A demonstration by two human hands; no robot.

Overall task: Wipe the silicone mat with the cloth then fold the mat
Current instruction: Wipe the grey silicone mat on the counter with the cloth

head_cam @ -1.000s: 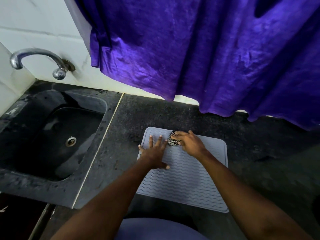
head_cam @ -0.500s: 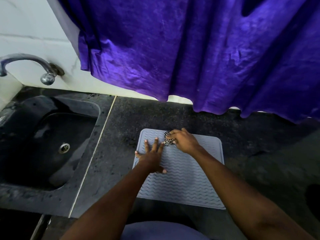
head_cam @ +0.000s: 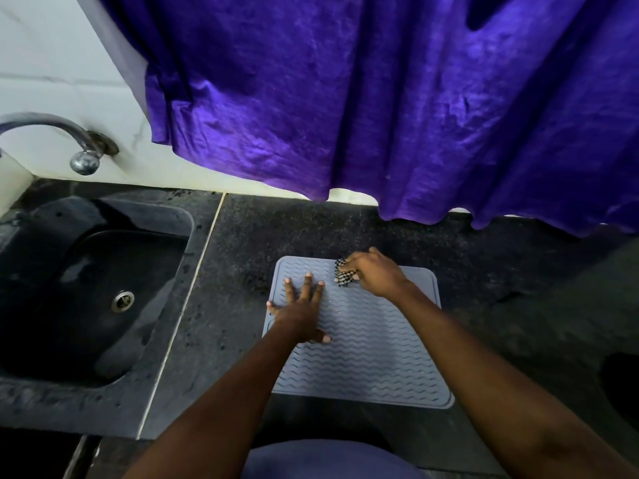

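Observation:
A grey silicone mat (head_cam: 373, 350) with a wavy ribbed surface lies flat on the dark stone counter (head_cam: 242, 271). My left hand (head_cam: 301, 311) presses flat on the mat's left part, fingers spread and straight. My right hand (head_cam: 373, 273) grips a small bunched black-and-white checked cloth (head_cam: 342, 276) and holds it against the mat near its far edge. Most of the cloth is hidden inside the fist.
A black sink (head_cam: 93, 295) with a metal drain lies to the left, under a chrome tap (head_cam: 69, 140). A purple curtain (head_cam: 380, 98) hangs over the counter's back edge. Bare counter stretches to the right of the mat.
My right hand with the cloth has shifted a little towards the mat's far edge. The left hand stays pressed on the mat. The camera has turned slightly.

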